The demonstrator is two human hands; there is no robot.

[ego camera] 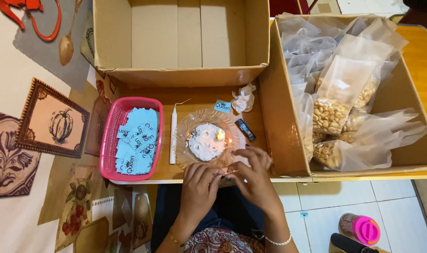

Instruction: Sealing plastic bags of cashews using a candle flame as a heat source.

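My left hand [198,187] and my right hand [255,178] meet at the table's front edge, fingers pinched together on something small and clear, probably a plastic bag; I cannot make it out. Just beyond them a glass dish [185,146] holds a melted white candle [207,141] with a small flame [220,135]. An unlit thin white candle [172,136] lies left of the dish. A pink basket [111,136] of blue paper labels [137,140] stands further left.
An empty cardboard box [178,42] stands behind the dish. To the right another box [274,126] holds clear bags of peanuts [333,112]. A lighter [245,130], one blue label [223,106] and crumpled tissue [244,98] lie nearby. A pink-lidded jar [361,228] stands on the floor.
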